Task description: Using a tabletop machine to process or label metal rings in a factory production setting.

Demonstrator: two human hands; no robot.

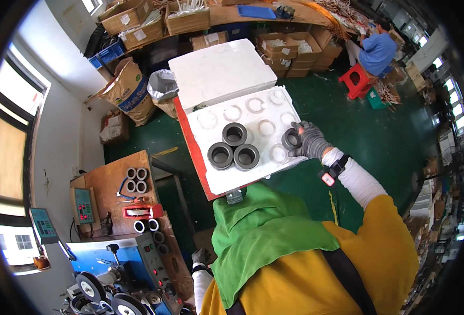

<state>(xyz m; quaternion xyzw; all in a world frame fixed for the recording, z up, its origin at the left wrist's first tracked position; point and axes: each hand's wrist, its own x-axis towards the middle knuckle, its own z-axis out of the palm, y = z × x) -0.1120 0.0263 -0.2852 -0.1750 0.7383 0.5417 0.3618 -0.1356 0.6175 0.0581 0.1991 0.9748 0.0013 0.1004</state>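
My right hand [310, 140], in a grey glove, is closed around a dark grey ring [290, 139] at the right edge of a white foam tray [224, 182]. The thumb and fingers reach along the ring's sides. Three more dark rings stand together on the tray: one at the back [234, 134], one at the left [220, 156], one at the right [246, 157]. Round marks show in the foam around them. My left hand [201, 256], also gloved, hangs low beside my body near the wooden bench; its fingers are too small and dark to make out.
A white foam lid [221, 71] lies behind the tray. On my left, a wooden bench [106, 181] carries several rings, pliers, a red tape dispenser [143, 211] and a blue machine [122, 265]. Sacks and cardboard boxes [188, 21] stand behind. A person in blue [377, 52] sits far right.
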